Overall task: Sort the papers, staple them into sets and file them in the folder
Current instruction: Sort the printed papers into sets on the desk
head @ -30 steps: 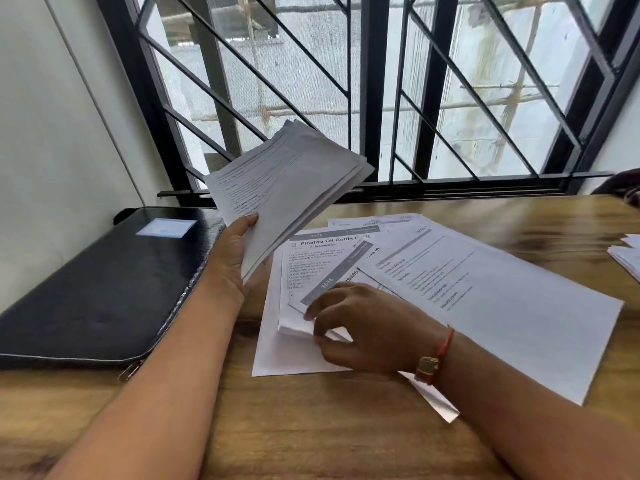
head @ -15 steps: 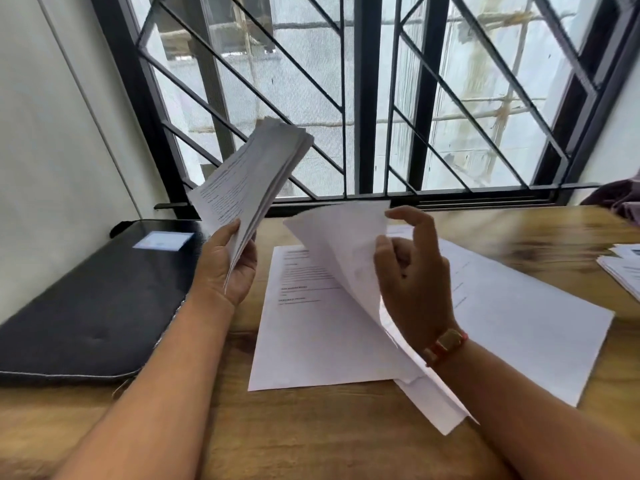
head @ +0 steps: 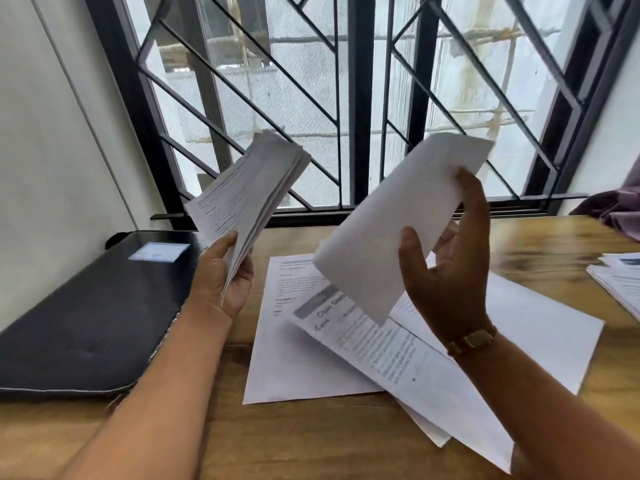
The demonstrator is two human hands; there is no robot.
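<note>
Two hands are raised over the bench (head: 311, 445), each with paper in it. The left hand (head: 221, 275) grips one thick stack (head: 249, 192) by its lower edge, thumb on the printed face and fingers curled behind. The stack stands tilted, its top leaning toward the window (head: 360, 98). It holds many sheets, too many and too close to count.

The right hand (head: 446, 271) pinches one white sheet (head: 398, 220) in the air, thumb on the near blank side and fingers behind its far edge. Blur hides whether it is a single sheet or a thin set. A bracelet (head: 472, 341) sits on that wrist.

Loose papers (head: 287, 358) lie overlapping on the bench below the hands. At least three show: one faintly printed at the left, one with a grey header bar angled across it, and one blank at the right. The corner of a fourth pokes out near the front edge.

One more pile (head: 620, 282) lies apart at the bench's right edge, cut off by the frame. It has several sheets.

One black folder (head: 86, 313) lies flat and closed at the left end of the bench, against the wall. It bears one white label (head: 159, 251). It is near the left forearm and apart from all the papers.

One purple cloth (head: 616, 209) shows at the far right by the window.
</note>
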